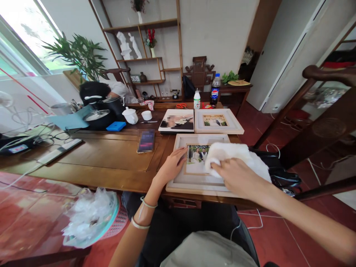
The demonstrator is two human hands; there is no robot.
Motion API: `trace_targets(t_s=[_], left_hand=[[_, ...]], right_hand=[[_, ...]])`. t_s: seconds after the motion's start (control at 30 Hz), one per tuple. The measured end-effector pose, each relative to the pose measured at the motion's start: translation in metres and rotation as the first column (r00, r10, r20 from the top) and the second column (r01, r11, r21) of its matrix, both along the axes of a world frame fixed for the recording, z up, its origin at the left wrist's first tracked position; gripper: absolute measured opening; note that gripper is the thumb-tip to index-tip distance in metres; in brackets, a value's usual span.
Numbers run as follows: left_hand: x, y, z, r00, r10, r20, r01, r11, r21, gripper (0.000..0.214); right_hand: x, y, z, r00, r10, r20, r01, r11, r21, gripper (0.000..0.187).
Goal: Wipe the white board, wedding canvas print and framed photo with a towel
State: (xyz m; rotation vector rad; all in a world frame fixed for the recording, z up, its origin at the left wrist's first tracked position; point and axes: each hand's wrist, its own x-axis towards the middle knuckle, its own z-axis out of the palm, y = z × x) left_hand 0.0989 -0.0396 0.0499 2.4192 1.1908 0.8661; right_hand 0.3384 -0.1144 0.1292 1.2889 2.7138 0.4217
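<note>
A white-framed photo (194, 178) lies flat at the near edge of the wooden table (111, 159). My left hand (172, 165) rests on the frame's left side, fingers stretched flat and holding nothing. My right hand (236, 176) presses a white cloth (236, 154) onto the right part of the photo glass, fingers closed on the cloth. Behind it lie a second white-framed photo (218, 121) and a frameless photo panel (177, 121).
A phone (146, 141) lies face up mid-table. Pots, a teapot (130, 115), a blue box (116, 126), bottles (214, 90) and cables stand farther back. A pink basket with a plastic bag (91, 218) sits at lower left. A wooden chair (319, 122) stands to the right.
</note>
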Motion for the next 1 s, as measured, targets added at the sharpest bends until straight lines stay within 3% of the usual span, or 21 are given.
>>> trace_targets(t_s=[0.1, 0.2, 0.33, 0.5, 0.63, 0.73, 0.87, 1.0], left_hand=[[-0.001, 0.001, -0.002, 1.0, 0.002, -0.005, -0.002, 1.0, 0.004, 0.043], [-0.001, 0.002, -0.003, 1.0, -0.001, -0.01, 0.001, 1.0, 0.002, 0.043], [-0.002, 0.002, -0.001, 1.0, -0.02, -0.012, 0.02, 1.0, -0.008, 0.043], [-0.002, 0.001, 0.003, 1.0, -0.027, -0.008, 0.027, 0.999, -0.029, 0.043], [-0.002, 0.0, 0.002, 1.0, -0.014, 0.009, 0.014, 1.0, -0.027, 0.043], [-0.001, 0.001, 0.0, 1.0, 0.0, 0.02, 0.001, 1.0, -0.013, 0.043], [-0.001, 0.001, -0.001, 1.0, 0.004, 0.017, -0.004, 1.0, -0.014, 0.043], [-0.001, 0.001, -0.001, 1.0, 0.006, 0.009, -0.006, 1.0, -0.012, 0.043]], right_hand=[[-0.013, -0.04, 0.007, 0.998, 0.054, -0.012, -0.055, 0.997, -0.048, 0.042], [-0.013, -0.045, 0.007, 0.998, 0.026, -0.063, -0.03, 0.998, -0.062, 0.043], [0.006, -0.001, -0.005, 0.992, -0.051, -0.116, 0.052, 0.999, 0.011, 0.045], [0.026, 0.064, -0.019, 0.989, -0.04, -0.144, 0.058, 0.99, 0.128, 0.046], [0.027, 0.078, -0.021, 0.991, -0.003, -0.134, 0.02, 0.991, 0.13, 0.045], [0.022, 0.06, -0.019, 0.993, 0.023, -0.114, -0.009, 0.993, 0.114, 0.043], [0.01, 0.007, -0.01, 0.995, 0.031, -0.097, -0.029, 0.999, 0.021, 0.042], [0.002, -0.038, 0.002, 0.98, 0.024, -0.197, -0.047, 0.992, -0.114, 0.05]])
